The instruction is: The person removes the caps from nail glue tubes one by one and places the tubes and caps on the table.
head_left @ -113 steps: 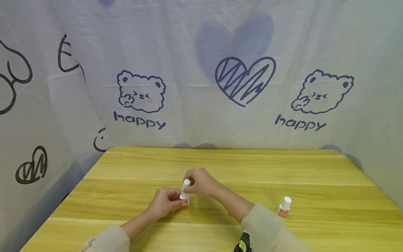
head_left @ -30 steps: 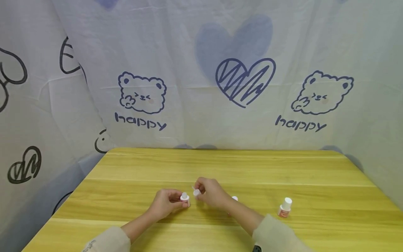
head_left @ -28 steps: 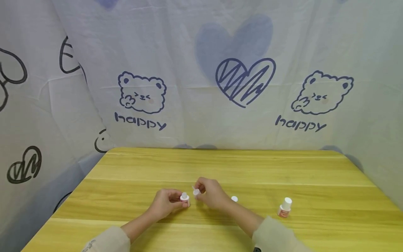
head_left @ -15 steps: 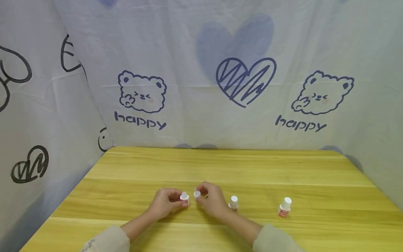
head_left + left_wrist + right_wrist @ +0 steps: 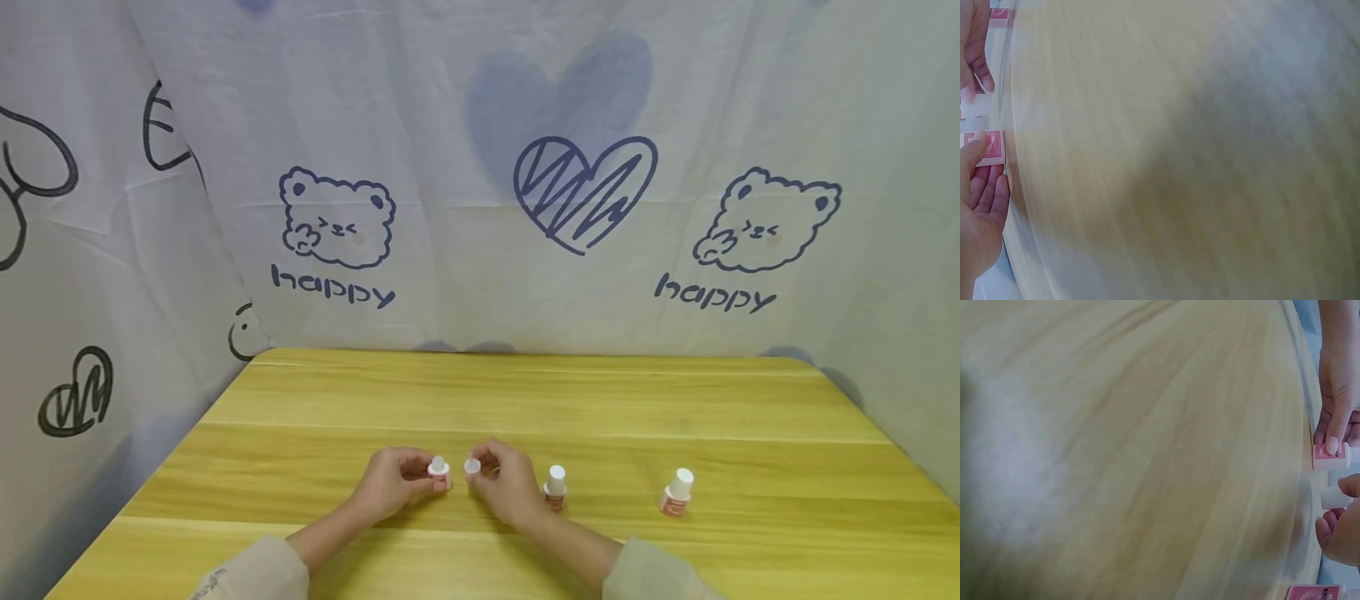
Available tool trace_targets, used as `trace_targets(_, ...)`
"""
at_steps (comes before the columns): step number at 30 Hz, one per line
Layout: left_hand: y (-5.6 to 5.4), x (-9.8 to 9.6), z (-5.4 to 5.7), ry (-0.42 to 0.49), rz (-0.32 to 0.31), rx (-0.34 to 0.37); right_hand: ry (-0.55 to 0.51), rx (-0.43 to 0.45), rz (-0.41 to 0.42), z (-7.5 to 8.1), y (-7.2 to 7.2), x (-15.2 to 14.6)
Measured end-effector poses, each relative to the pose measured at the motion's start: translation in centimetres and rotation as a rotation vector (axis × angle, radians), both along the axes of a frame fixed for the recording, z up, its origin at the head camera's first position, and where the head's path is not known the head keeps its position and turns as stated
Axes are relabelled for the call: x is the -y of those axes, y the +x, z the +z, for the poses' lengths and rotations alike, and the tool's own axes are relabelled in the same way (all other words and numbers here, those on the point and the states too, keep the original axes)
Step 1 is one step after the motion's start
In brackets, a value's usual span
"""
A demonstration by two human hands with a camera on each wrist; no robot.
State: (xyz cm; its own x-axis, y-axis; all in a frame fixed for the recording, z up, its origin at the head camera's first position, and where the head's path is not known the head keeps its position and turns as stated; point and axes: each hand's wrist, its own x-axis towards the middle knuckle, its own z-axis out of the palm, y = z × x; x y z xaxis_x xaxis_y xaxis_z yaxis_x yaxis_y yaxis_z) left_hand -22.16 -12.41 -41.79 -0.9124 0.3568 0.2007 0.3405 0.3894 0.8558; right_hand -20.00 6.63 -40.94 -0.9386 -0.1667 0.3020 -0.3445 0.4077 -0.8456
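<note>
In the head view, my left hand pinches a small white bottle with a pink label between thumb and fingers. The bottle stands upright with its cap off, and a pale nozzle shows on top. Just to its right, my right hand pinches a white cap, apart from the bottle and low over the table. From the left wrist, the thumb lies across the pink label of the bottle. In the right wrist view the cap sits between thumb and fingertips.
Two more bottles with white caps and pink labels stand upright on the wooden table: one bottle beside my right wrist, another bottle farther right. A printed cloth hangs behind the table's far edge.
The right hand was up at the bottle's top; it has lifted the cap off, moved right and come down beside it. The left hand keeps its hold. The middle bottle has come into view.
</note>
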Motion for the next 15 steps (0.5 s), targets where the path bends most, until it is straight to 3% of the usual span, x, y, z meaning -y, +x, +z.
trace_targets(15,0.11,-0.10,-0.13,0.002,0.003,-0.004,-0.015,0.032,0.007,-0.63,0.05,-0.14)
